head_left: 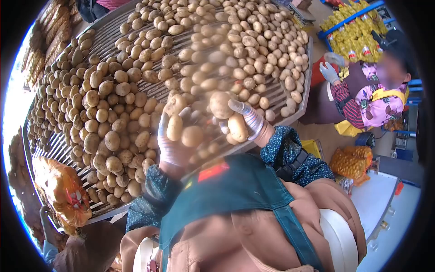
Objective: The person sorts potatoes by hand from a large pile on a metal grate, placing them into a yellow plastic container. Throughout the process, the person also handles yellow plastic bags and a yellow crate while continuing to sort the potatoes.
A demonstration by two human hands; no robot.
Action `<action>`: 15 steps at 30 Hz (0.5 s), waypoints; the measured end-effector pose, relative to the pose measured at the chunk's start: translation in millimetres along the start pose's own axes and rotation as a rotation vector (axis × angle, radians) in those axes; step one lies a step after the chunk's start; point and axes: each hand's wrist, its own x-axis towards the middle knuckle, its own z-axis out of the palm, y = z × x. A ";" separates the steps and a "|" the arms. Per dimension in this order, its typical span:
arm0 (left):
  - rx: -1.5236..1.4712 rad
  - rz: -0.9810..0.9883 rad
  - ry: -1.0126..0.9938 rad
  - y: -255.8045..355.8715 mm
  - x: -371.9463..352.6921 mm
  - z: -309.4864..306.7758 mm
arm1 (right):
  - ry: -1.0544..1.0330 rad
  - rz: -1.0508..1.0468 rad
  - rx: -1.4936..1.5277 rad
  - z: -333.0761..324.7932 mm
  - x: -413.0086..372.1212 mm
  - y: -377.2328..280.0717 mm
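Note:
Both of my hands wear pale gloves and are raised over the near edge of a slatted sorting table. In my left hand are a few potatoes, among them an oblong potato near the fingertips. My right hand is closed around a large round potato and a smaller potato below it. Many loose potatoes lie heaped on the slats to the left, and more potatoes spread across the far side. A blurred smear partly covers the middle of the view.
An orange mesh bag of potatoes sits at the table's left corner. To the right stands a co-worker in gloves, near a stack of yellow net bags. Another filled net bag lies beside a white table. Full sacks are piled at upper left.

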 end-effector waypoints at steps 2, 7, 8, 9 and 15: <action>0.026 -0.008 -0.013 -10.9 0.6 -0.9 | -0.022 -0.078 0.000 -2.0 -18.0 15.5; 0.080 -0.070 -0.069 -59.4 26.4 -4.8 | 0.065 -0.165 0.166 -29.6 -68.2 24.5; 0.053 -0.173 -0.132 -72.9 28.0 7.1 | 0.099 -0.196 0.249 -27.9 -81.2 25.7; 0.052 -0.247 -0.196 -87.0 27.8 14.1 | 0.232 -0.207 0.367 -10.3 -100.0 20.0; -0.488 -0.833 0.088 -172.3 82.5 -32.0 | 0.432 -0.305 0.506 -125.5 -192.1 94.6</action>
